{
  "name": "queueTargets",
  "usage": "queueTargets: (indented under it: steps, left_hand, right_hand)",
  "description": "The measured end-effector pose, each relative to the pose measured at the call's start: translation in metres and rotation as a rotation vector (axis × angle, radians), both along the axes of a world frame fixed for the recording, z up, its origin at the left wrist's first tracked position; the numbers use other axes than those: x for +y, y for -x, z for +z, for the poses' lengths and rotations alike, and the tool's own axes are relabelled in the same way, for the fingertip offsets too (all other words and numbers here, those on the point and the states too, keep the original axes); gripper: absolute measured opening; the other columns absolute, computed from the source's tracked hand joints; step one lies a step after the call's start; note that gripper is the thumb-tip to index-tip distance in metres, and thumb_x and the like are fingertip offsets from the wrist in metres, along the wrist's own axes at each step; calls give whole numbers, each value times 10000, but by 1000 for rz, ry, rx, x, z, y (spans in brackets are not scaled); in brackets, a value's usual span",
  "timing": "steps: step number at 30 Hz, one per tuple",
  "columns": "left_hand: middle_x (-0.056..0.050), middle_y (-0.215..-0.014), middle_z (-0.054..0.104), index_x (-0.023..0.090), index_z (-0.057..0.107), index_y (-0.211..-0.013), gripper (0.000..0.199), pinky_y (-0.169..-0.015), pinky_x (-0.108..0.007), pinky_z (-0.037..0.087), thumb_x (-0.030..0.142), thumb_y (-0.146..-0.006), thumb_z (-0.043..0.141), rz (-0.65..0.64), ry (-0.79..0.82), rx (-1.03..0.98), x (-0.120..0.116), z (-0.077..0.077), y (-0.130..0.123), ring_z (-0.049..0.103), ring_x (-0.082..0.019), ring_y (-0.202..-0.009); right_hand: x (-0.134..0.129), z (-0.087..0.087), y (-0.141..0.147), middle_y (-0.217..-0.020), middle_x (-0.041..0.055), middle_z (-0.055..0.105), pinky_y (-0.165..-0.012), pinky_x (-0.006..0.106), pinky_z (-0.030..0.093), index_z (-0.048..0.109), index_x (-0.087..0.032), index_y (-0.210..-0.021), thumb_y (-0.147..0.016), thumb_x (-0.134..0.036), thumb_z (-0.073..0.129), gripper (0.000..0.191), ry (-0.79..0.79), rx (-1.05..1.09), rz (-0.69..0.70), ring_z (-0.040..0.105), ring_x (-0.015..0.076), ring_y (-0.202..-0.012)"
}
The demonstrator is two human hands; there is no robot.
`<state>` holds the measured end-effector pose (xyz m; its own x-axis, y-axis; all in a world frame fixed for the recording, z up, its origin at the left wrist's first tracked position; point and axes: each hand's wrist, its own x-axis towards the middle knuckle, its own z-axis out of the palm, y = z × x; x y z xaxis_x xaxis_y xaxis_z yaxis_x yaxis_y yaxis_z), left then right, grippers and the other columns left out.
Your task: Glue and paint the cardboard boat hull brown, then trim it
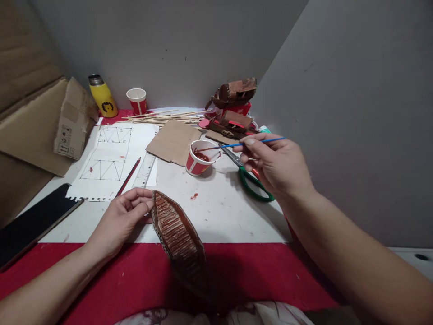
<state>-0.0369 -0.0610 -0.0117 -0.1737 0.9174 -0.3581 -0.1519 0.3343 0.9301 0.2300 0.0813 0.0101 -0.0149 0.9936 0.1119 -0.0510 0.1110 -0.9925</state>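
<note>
My left hand (123, 216) pinches the pointed upper end of a brown model boat (179, 234). The boat has cardboard edges and a ribbed inside that shines as if wet; its lower end is in shadow near my lap. Between the fingertips of my right hand (274, 158) is a thin blue paintbrush (233, 145). Its brown tip reaches into a red and white paper cup (198, 168) with reddish-brown paint (202, 156) inside. Below my right hand lie green-handled scissors (255, 187), their blades pointing towards the cup.
A truss drawing (108, 153), a pencil (128, 176) and a clear ruler (145, 169) lie left. Behind are a cardboard piece (172, 140), wooden sticks (169, 118), another cup (136, 101), a yellow bottle (103, 97) and brown models (235, 97). A black phone-like slab (34, 225) lies front left.
</note>
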Motion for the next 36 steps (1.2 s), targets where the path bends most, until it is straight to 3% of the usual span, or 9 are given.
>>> queueTargets:
  steps: [9, 16, 22, 27, 30, 36]
  left_hand:
    - [5, -767, 720, 197, 716, -893, 246, -644, -171, 512, 354, -744, 832, -69, -7, -43, -1, -6, 4, 617, -91, -677]
    - [14, -766, 715, 203, 719, -890, 230, -616, -146, 502, 336, -745, 839, -37, 2, -71, 0, -6, 3, 617, -82, -687]
    - [14, -775, 731, 204, 723, -905, 222, -631, -133, 496, 324, -755, 833, -81, -12, -67, 0, -10, 4, 619, -68, -669]
    - [19, -809, 738, 211, 723, -927, 175, -655, -123, 491, 301, -798, 801, -109, -13, -48, 0, -10, 5, 635, -65, -714]
    - [26, -813, 734, 217, 728, -908, 145, -642, -106, 481, 282, -801, 800, -107, -19, -42, 1, -10, 6, 635, -58, -716]
    - [27, -824, 715, 225, 743, -918, 176, -620, -100, 486, 315, -784, 813, -87, 14, 23, 1, -8, 5, 614, -55, -689]
  right_hand:
    - [-2, -18, -12, -733, 4, 663, -380, 160, 418, 644, -203, -780, -765, -246, 692, 67, 225, 159, 30, 507, 84, -520]
    - [-7, -13, -22, -718, -14, 605, -395, 163, 408, 621, -223, -748, -792, -243, 657, 60, 281, 218, 140, 470, 77, -509]
    - [-61, -2, -11, -720, -15, 654, -418, 157, 450, 688, -241, -793, -802, -309, 726, 79, 287, 223, 202, 523, 76, -514]
    - [-104, -9, 9, -640, 8, 706, -422, 160, 473, 696, -199, -784, -767, -369, 807, 204, 368, 205, 309, 581, 90, -493]
    - [-116, -17, 16, -617, 7, 696, -450, 158, 473, 703, -190, -817, -862, -371, 722, 187, 296, 58, 371, 576, 83, -493]
    - [-125, -20, 22, -695, -22, 681, -555, 164, 499, 699, -207, -912, -948, -208, 589, 117, -90, -164, 370, 611, 77, -600]
